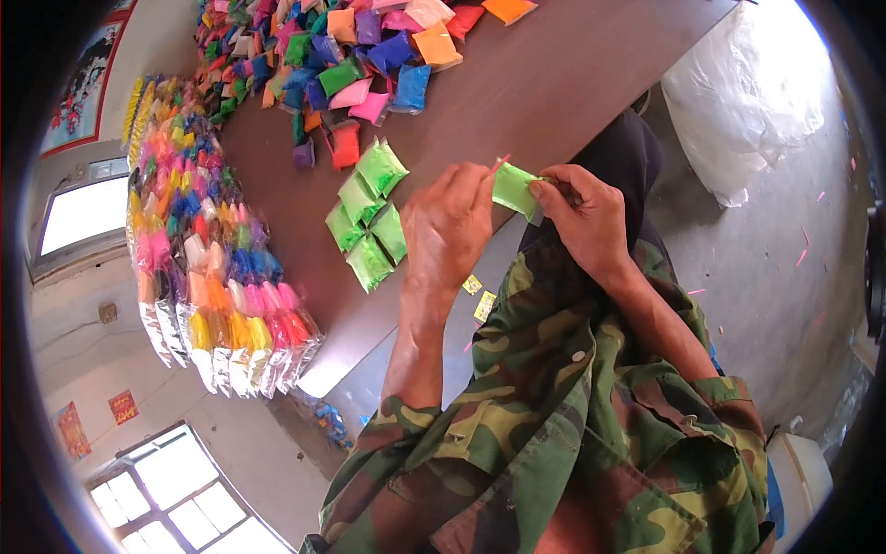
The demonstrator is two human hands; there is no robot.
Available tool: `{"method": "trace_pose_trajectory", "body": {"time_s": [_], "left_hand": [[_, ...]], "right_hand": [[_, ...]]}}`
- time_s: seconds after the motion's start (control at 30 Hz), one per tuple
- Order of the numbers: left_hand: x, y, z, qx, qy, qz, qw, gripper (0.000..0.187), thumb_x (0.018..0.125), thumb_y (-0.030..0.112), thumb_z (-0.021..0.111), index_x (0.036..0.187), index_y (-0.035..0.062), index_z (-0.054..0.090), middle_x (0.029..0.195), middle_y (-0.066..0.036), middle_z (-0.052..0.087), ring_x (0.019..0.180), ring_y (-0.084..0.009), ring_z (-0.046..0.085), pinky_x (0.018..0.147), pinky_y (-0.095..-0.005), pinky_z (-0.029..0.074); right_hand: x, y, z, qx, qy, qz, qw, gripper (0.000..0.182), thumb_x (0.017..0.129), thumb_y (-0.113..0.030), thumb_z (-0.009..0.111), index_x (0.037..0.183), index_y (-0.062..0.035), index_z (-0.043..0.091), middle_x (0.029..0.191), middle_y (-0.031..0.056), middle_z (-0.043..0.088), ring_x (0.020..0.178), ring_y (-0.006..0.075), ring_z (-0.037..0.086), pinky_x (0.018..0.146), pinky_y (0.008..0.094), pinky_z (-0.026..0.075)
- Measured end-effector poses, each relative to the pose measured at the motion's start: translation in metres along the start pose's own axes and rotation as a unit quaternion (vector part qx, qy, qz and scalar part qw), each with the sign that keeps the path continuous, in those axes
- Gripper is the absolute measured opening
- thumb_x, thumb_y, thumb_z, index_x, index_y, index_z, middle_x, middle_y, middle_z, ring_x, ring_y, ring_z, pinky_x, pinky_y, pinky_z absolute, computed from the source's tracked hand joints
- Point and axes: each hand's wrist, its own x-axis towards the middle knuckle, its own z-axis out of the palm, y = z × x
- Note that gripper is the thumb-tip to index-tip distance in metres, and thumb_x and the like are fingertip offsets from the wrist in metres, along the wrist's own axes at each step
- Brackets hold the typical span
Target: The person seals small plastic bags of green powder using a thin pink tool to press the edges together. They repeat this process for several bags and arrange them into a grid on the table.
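Head view. Packet [515, 189] is between the two hands, in front of the body, past the table's near edge. Right hand [588, 214]: narrow grip, thumb and fingers pinching the packet's right end. Left hand [448, 226]: fingers curled close at its left end; cannot tell whether they pinch the packet, the strip [501, 164], or both. Holding it by the ends probably keeps it steady and leaves its face in sight.

Table [544, 102] runs along the left hand's side. Five green packets [369, 263] lie together on it, flat, edges touching or nearly so; likely grouped by colour, within easy reach. Beyond them, a loose heap [351, 92] of mixed-colour packets, overlapping anyhow. Farther left, filled bags [249, 328] stand packed in rows, presumably to save room. A large clear sack [738, 102] rests off the table's other side; pink scraps [803, 249] lie on the floor.

Look of the packet: bright lime green, small, roughly oblong, clear film showing at the right end. Strip thin, reddish pink, slanting up at its upper left corner. Print, if any, too small to read.
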Motion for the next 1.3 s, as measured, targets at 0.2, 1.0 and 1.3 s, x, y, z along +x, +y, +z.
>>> {"method": "trace_pose_trajectory", "body": {"time_s": [0.2,1.0,1.3], "left_hand": [[-0.004,-0.010,0.007,0.039,-0.026,0.004,0.999,0.006,0.099,0.011,0.075,0.101,0.0052,0.073,0.093,-0.013,0.074,0.080,-0.0372,0.072,0.070,-0.0458,0.055],[-0.018,0.025,0.013,-0.004,-0.016,0.018,1.000,0.006,0.099,0.012,0.075,0.099,0.0069,0.074,0.092,-0.013,0.074,0.078,-0.0371,0.073,0.066,-0.0447,0.055],[-0.010,0.011,0.014,0.066,0.021,-0.006,0.998,0.006,0.098,0.011,0.075,0.095,0.0069,0.072,0.086,-0.013,0.072,0.075,-0.0370,0.072,0.064,-0.0469,0.054]], "right_hand": [[0.002,0.003,0.001,-0.005,-0.003,0.004,1.000,0.016,0.098,-0.010,0.081,0.105,0.0031,0.076,0.083,0.0124,0.079,0.074,0.0130,0.076,0.067,0.0285,0.059],[-0.002,0.012,0.003,0.040,0.021,0.003,0.999,0.021,0.100,-0.005,0.074,0.119,0.0026,0.072,0.086,0.0130,0.078,0.073,0.0103,0.071,0.067,0.0274,0.056],[-0.003,0.016,0.001,0.044,0.002,0.002,0.999,0.033,0.099,-0.003,0.076,0.127,0.0017,0.059,0.089,0.0117,0.078,0.077,0.0107,0.073,0.068,0.0274,0.056]]}}
